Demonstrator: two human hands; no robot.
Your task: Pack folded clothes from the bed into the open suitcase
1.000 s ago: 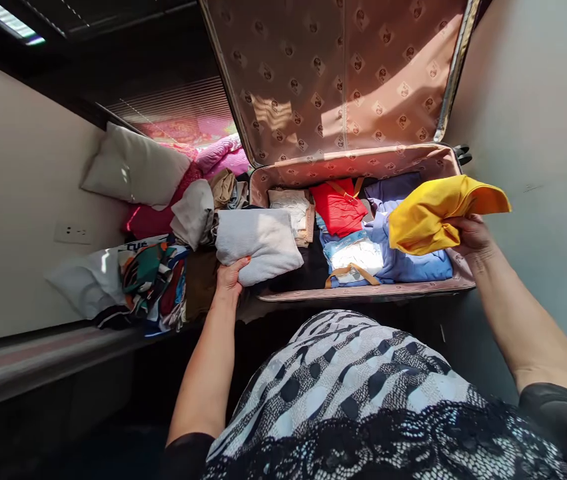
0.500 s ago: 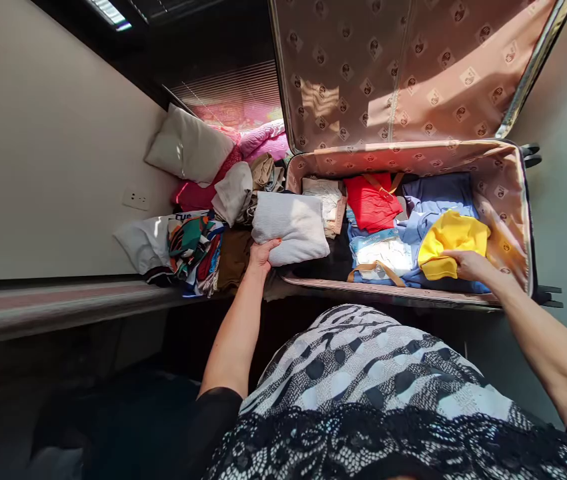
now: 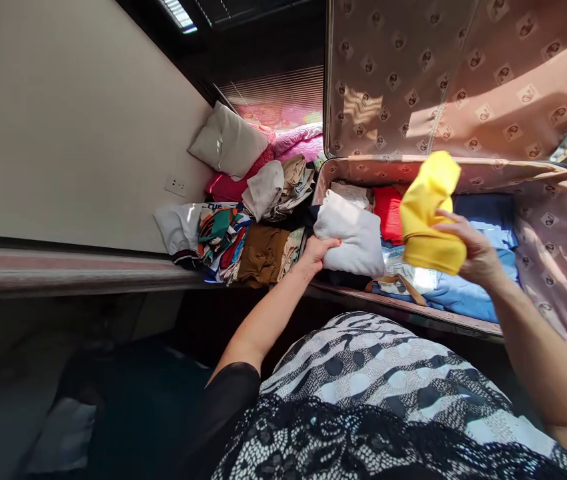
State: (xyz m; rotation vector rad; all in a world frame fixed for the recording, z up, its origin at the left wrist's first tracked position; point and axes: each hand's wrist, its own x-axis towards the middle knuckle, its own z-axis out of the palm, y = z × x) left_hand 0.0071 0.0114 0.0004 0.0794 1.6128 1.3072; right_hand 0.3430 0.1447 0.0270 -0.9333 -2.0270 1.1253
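My left hand (image 3: pixel 319 253) grips the near left corner of a folded white cloth (image 3: pixel 349 233), held over the left end of the open suitcase (image 3: pixel 553 220). A yellow garment (image 3: pixel 428 220) is raised above the suitcase's middle, with my right hand (image 3: pixel 471 250) closed on its right side. Beneath the yellow garment lie a red cloth (image 3: pixel 387 210), partly covered, and a clear plastic packet (image 3: pixel 423 277). Blue clothing (image 3: pixel 468 290) fills the right of the suitcase. A pale folded piece (image 3: pixel 351 195) shows behind the white cloth.
Left of the suitcase sit a brown folded garment (image 3: pixel 262 253), a multicoloured pile (image 3: pixel 221 230) and beige clothes (image 3: pixel 293 177). A white pillow (image 3: pixel 228 140) leans by the wall (image 3: pixel 88 133), which has a socket (image 3: pixel 175 186). The patterned suitcase lid (image 3: pixel 413 80) stands upright behind.
My right hand has lifted the yellow garment off the blue clothes and moved it left. My left hand has shifted the white cloth right, further over the suitcase. The view has turned left.
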